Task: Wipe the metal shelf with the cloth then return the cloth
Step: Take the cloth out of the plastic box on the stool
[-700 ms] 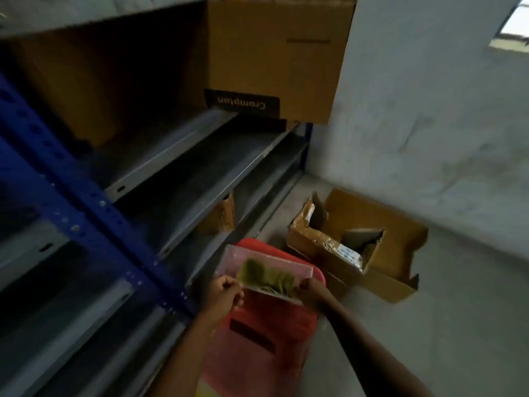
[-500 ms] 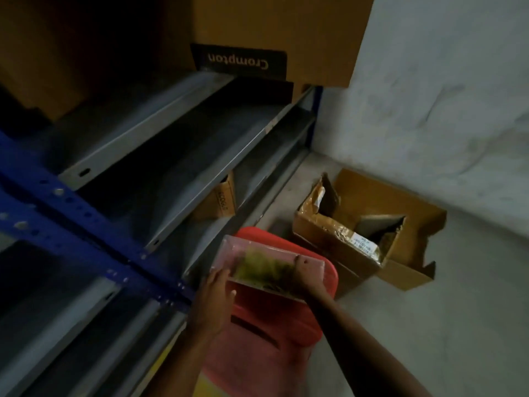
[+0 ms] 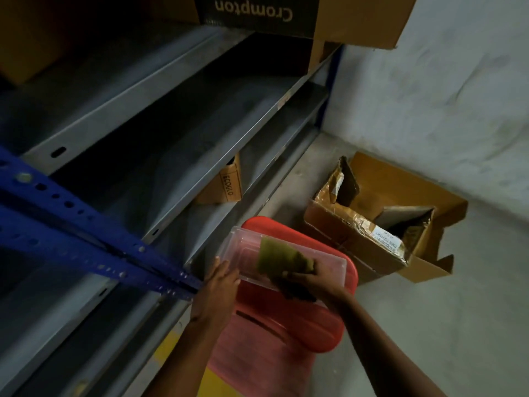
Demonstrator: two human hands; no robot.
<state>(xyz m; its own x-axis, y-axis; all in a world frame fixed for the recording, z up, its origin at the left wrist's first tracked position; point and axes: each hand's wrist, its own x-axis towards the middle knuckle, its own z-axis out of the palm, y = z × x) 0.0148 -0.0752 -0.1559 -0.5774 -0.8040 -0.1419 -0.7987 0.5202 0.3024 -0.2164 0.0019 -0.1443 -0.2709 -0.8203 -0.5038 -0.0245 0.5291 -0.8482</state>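
Observation:
A clear plastic container (image 3: 329, 260) rests on a red plastic stool (image 3: 315, 319). Inside it lies an olive-green cloth (image 3: 279, 257). My right hand (image 3: 307, 283) grips the near end of the cloth at the container's front rim. My left hand (image 3: 220, 279) holds the container's left end with curled fingers. The grey metal shelves (image 3: 200, 118) of a rack run from the lower left to the upper right, just left of the stool.
Blue perforated uprights (image 3: 71, 224) cross the rack at the left. A large Crompton carton (image 3: 286, 12) stands on an upper shelf, and a small ECOGLO carton (image 3: 226, 184) on a lower one. An open cardboard box (image 3: 380, 224) lies on the floor by the white wall.
The view has tilted down and moved closer. My right hand has shifted from the container's right end onto the cloth, and part of the cloth now lies over the front rim.

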